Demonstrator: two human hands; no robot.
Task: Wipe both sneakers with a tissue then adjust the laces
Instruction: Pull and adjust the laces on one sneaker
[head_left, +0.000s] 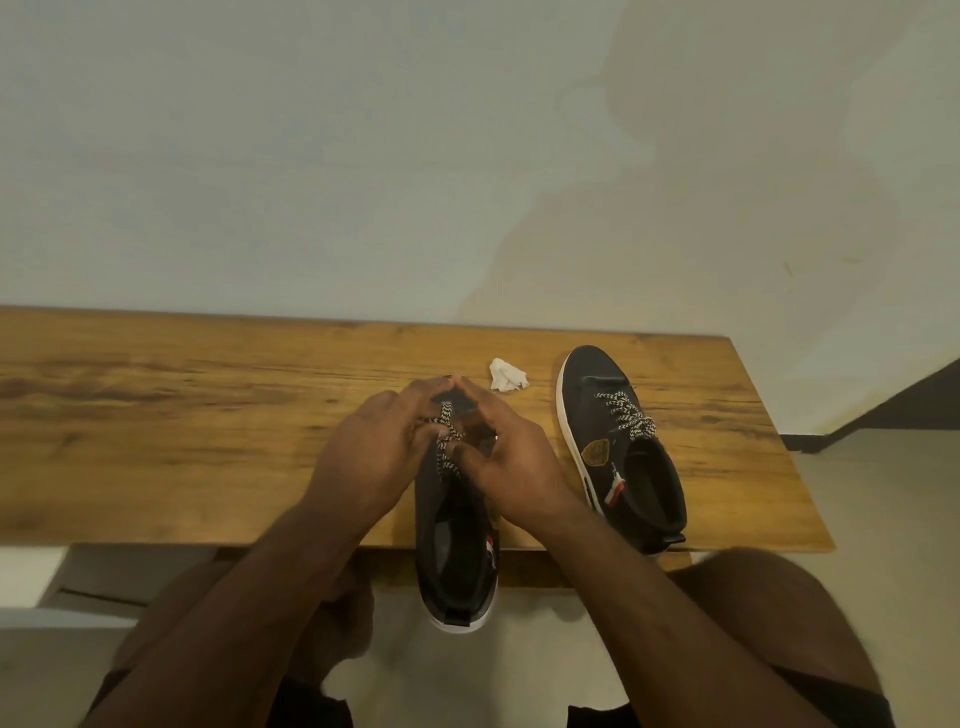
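Observation:
Two black sneakers with white soles are on a wooden table (208, 441). The near sneaker (457, 561) points away from me, its heel hanging over the table's front edge. My left hand (374, 452) and my right hand (509, 462) meet over its front, and both pinch the black-and-white lace (448, 441) between them. The hands hide the toe. The second sneaker (618, 441) lies to the right, its lace loosely tied. A crumpled white tissue (508, 375) rests on the table just beyond my right hand's fingertips.
The table's back edge runs along a pale wall (467, 156). Its right end (779, 441) stops just past the second sneaker, with light floor and a dark skirting beyond. My knees show below the front edge.

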